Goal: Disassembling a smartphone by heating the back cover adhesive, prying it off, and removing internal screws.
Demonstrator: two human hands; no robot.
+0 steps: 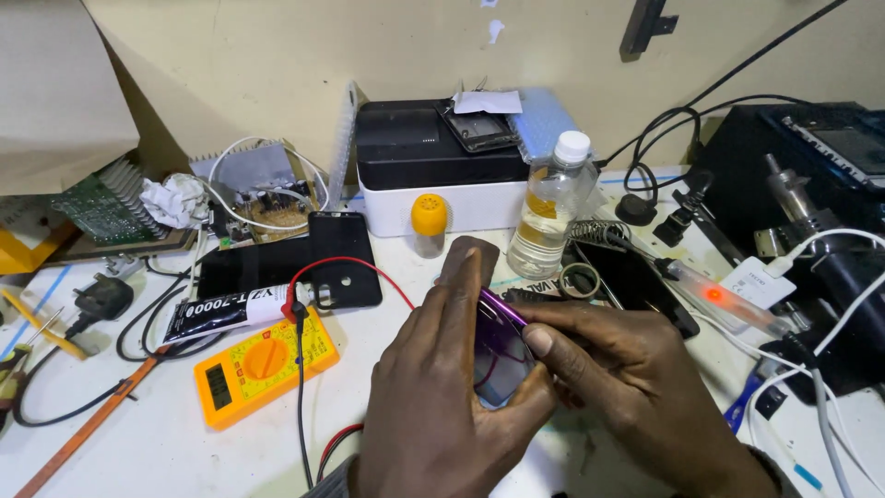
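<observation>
Both hands, left hand (433, 387) and right hand (627, 369), clamped on purple phone (498, 355) at lower centre; risk: cracking glass if squeezed unevenly.

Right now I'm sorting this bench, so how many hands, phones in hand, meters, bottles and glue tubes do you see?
Hands: 2, left hand and right hand
Phone in hand: 1
Meter: 1
Bottles: 2, clear bottle and small bottle
Glue tube: 1
Total: 7
</observation>
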